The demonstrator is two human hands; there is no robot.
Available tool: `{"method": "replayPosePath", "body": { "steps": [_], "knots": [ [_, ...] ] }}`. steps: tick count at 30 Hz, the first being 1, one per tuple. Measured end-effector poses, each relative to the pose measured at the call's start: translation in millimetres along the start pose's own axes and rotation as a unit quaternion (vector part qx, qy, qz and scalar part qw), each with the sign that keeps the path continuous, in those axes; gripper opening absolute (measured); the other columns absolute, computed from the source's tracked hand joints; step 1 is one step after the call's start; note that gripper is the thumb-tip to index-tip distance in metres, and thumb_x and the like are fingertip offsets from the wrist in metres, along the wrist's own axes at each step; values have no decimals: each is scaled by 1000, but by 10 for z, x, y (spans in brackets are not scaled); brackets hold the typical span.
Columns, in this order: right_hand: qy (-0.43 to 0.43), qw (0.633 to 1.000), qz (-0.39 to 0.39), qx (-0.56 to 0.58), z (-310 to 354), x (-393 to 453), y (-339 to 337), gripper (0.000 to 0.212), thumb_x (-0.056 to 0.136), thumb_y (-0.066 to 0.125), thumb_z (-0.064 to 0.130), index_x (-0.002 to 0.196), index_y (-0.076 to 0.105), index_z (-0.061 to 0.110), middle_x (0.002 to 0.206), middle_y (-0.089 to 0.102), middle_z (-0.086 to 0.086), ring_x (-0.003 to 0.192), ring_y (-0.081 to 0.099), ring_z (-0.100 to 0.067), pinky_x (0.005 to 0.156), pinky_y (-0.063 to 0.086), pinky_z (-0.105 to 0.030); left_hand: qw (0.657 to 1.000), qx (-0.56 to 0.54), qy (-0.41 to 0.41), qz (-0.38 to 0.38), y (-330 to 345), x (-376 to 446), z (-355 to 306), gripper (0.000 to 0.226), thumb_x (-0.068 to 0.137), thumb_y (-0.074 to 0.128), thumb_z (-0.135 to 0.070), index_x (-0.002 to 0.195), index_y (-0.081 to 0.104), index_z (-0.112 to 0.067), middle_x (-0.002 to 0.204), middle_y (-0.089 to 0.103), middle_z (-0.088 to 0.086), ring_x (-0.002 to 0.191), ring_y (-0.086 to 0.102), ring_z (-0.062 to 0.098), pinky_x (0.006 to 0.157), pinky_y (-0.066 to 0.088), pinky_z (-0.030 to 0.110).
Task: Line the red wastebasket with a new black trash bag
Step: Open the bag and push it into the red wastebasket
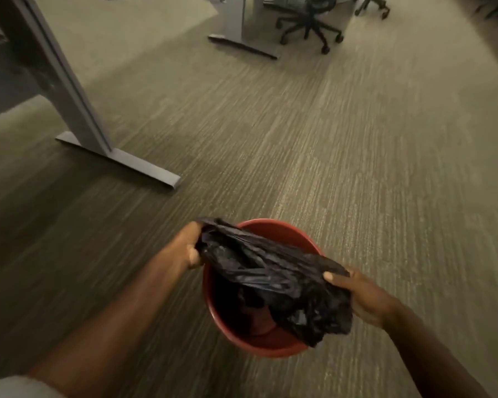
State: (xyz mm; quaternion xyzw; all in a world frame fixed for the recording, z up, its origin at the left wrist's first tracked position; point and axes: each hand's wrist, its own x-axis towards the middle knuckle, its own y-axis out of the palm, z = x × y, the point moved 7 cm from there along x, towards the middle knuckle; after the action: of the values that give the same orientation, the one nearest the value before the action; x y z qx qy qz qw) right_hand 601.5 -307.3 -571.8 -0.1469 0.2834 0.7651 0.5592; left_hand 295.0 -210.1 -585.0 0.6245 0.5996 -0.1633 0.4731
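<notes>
A round red wastebasket [279,228] stands on the carpet at the bottom middle of the head view. Stretched across its mouth is a crumpled black trash bag [273,271], with part of it hanging down inside the basket. My left hand [186,249] grips the bag's left end over the basket's left rim. My right hand [362,297] grips the other end just past the right rim. The bag hides most of the basket's inside.
A grey desk leg with a flat foot [118,159] stands on the carpet to the upper left. A second desk leg [242,44] and a black wheeled office chair [311,24] are farther back.
</notes>
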Motion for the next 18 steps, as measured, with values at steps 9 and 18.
{"method": "replayPosePath", "body": {
  "steps": [9,18],
  "knots": [
    [-85,839,-473,-256,336,351,-813,39,100,54,36,91,72,2,87,74,-19,79,71,-34,72,59,-43,869,436,229,-42,52,391,-537,27,80,81,-10,102,69,-2,87,67,15,69,60,17,67,50,27],
    [10,874,-426,-234,-10,702,-1028,29,93,66,22,75,61,0,53,54,-10,31,46,-14,34,34,-18,943,251,194,-106,78,857,-397,44,91,70,-26,116,68,10,117,70,29,89,68,29,85,52,34]
  ]
}}
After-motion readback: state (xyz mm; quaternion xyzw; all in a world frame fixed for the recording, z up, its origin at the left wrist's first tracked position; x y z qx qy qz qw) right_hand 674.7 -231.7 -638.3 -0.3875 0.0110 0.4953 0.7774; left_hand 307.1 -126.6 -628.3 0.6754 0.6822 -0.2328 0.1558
